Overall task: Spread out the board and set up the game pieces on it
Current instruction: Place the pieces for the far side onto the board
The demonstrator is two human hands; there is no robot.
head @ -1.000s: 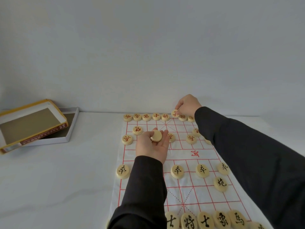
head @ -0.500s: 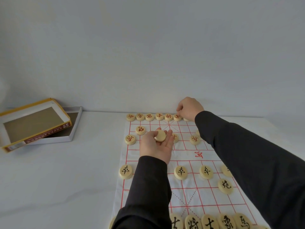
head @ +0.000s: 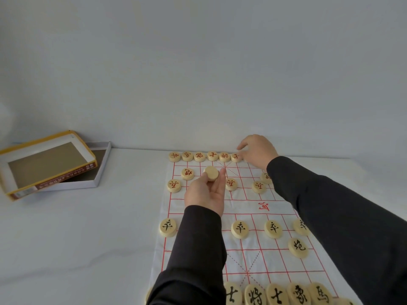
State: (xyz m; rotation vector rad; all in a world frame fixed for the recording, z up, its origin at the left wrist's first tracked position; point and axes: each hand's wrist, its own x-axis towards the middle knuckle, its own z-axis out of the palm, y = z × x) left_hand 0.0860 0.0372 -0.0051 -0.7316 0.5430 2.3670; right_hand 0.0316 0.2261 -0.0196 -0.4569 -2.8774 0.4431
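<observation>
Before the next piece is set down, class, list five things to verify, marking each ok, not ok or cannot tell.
1. Grip: the left hand pinches the round pale wooden piece: ok.
2. Its character is readable: not ok, a blank face shows.
3. The white cloth board with red grid lies spread: ok.
4. Free point in the red soldier row beneath the left hand: cannot tell, hidden.
5. The right hand is clear, at the far row of red-lettered pieces: ok.
</observation>
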